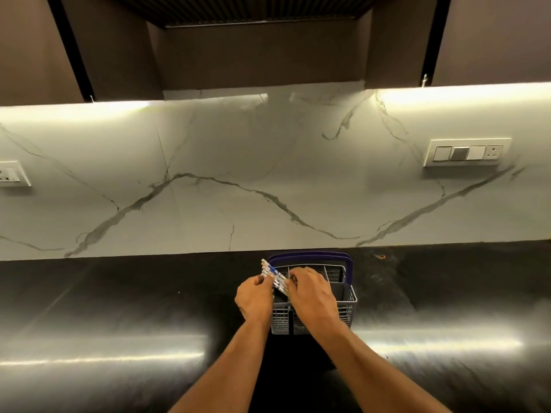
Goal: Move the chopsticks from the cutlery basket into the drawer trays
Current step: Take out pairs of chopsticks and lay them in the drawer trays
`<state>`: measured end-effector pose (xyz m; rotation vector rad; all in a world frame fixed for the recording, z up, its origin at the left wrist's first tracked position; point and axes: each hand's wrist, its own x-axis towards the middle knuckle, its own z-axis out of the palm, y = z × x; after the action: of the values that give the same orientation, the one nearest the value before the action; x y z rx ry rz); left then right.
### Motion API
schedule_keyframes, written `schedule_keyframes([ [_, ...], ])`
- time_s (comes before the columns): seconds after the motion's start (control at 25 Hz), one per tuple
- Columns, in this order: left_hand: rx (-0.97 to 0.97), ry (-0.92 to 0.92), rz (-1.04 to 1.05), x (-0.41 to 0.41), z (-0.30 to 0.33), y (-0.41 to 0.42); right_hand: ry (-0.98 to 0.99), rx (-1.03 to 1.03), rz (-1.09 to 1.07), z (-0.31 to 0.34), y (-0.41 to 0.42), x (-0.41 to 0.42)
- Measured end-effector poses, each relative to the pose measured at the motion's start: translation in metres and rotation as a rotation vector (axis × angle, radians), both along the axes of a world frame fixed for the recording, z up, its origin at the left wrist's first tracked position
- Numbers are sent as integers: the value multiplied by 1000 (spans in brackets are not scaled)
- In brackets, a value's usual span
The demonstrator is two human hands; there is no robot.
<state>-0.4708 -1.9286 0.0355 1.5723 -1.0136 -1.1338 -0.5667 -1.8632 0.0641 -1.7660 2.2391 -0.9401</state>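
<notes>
Chopsticks (272, 275) between fingers of both hands, above cutlery basket (347, 299).

Lower ends of chopsticks (272, 277) hidden behind both hands; count unclear, roughly five or six, pattern too small to read. Left hand (253, 299) fingertips tucked out of sight behind the bundle. Right hand (311, 296) covers the basket (347, 305) front-left compartments; contents there cannot be told. Both forearms cut off by bottom edge. Left socket plate (12, 173) cut by left edge. Small orange speck (381, 256) on worktop (119, 308) too small to identify.
</notes>
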Motion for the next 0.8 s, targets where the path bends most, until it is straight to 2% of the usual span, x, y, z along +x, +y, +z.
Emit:
schedule_keyframes([
  [0.16, -5, 172, 60, -3, -4, -2, -25, 30, 68, -13, -2, -2],
  [0.32, -50, 121, 48, -4, 3, -4, -43, 15, 83, -18, -3, -7],
  [0.4, -141, -14, -9, 0, 15, 0, -53, 8, 70, -15, -3, -10],
  [0.52, -405, -338, -158, 6, 54, 6, -88, -26, 46, 4, -4, -10],
  [0.6, -570, -409, -244, 9, 93, 4, -167, -113, 51, 24, -6, -8],
  [0.68, -627, -316, -360, 12, 134, 0, -234, -181, 67, 49, -7, -7],
  [0.8, -608, -134, -514, 16, 194, 1, -299, -264, 95, 90, -4, -10],
])
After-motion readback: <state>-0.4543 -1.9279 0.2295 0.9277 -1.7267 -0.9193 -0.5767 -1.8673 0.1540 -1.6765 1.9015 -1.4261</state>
